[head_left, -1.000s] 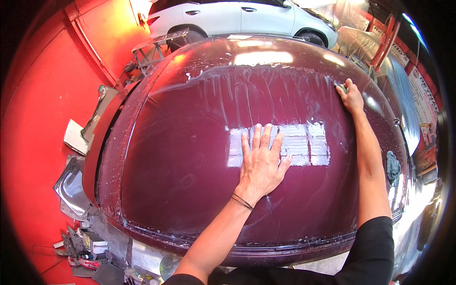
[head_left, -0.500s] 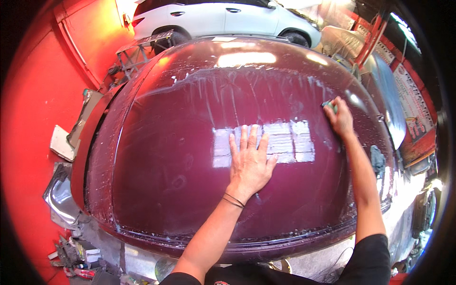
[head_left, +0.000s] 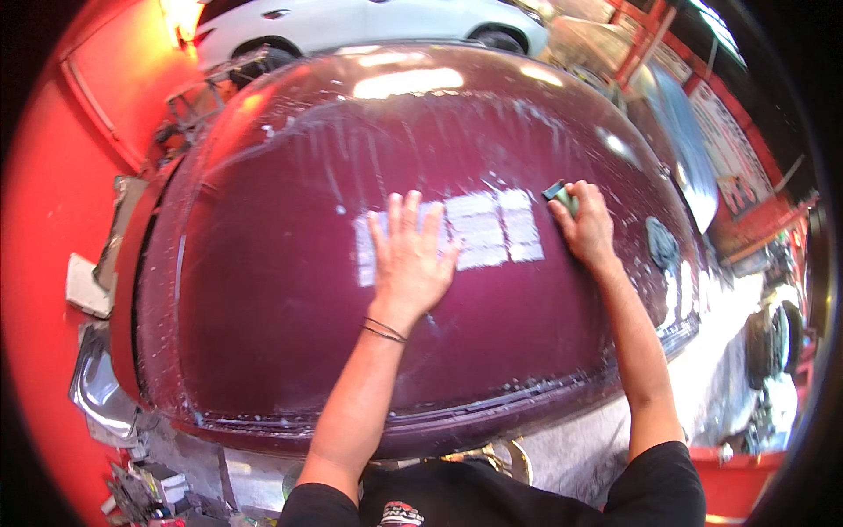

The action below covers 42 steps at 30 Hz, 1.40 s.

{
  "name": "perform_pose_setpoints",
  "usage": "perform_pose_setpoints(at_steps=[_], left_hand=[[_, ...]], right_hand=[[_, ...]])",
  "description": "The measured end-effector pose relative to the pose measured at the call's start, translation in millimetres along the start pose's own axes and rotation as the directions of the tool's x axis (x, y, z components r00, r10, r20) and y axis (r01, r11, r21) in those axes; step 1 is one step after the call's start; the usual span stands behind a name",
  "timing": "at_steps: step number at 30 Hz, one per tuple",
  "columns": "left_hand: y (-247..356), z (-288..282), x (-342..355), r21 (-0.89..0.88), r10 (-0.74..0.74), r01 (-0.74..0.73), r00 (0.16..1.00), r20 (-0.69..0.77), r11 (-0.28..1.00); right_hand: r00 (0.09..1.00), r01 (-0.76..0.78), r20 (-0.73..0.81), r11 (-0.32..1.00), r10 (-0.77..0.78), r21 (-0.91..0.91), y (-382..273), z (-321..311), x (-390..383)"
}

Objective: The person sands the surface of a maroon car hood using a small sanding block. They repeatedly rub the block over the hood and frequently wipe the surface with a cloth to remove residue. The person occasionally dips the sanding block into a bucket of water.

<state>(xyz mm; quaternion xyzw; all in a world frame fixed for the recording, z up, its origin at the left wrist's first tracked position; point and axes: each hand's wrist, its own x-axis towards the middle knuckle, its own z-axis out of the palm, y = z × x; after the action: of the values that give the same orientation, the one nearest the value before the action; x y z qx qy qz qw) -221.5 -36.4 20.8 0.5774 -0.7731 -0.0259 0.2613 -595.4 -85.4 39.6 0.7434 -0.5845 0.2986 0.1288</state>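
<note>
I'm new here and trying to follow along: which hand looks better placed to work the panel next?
Probably the right hand: it grips the green block over the maroon panel. The left hand rests on the panel with fingers spread, and no tool shows in it.

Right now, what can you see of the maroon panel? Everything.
The maroon panel is broad, gently curved and looks like painted metal. It is glossy and wet-looking, with pale runny streaks across its far part, whitish specks along its near edge, and bright reflections mid-panel and farther off. It faces up before the person. The left hand appears to rest on it, fingers spread; the right hand holds a green block, apparently against it. A grey cloth lies toward its right edge.
</note>
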Motion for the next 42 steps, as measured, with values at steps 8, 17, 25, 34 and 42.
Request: perform_pose_setpoints(at_steps=[8,17,25,34,42], left_hand=[[1.1,-2.1,2.2,-0.055,0.0,-0.001,1.0,-0.015,0.998],[-4.2,2.1,-0.1,-0.06,0.018,-0.02,0.999,-0.036,0.998],[1.8,6.0,2.2,-0.068,-0.007,0.003,0.998,-0.055,0.998],[-11.0,14.7,0.7,-0.055,0.045,-0.051,0.994,-0.099,0.997],[-2.5,7.9,4.2,-0.037,-0.02,0.019,1.0,-0.017,0.999]], right_hand=[[0.969,-0.231,0.048,0.96,0.242,-0.158,94.3,57.2,105.3],[0.998,-0.067,0.007,0.996,0.067,-0.052,71.9,10.1,18.1],[0.978,-0.206,0.024,0.977,0.207,-0.05,-52.7,-93.6,-153.1],[0.966,-0.258,-0.022,0.946,0.258,-0.197,76.6,4.1,-8.4],[0.978,-0.208,-0.054,0.975,0.204,-0.081,-65.3,-115.1,-204.0]])
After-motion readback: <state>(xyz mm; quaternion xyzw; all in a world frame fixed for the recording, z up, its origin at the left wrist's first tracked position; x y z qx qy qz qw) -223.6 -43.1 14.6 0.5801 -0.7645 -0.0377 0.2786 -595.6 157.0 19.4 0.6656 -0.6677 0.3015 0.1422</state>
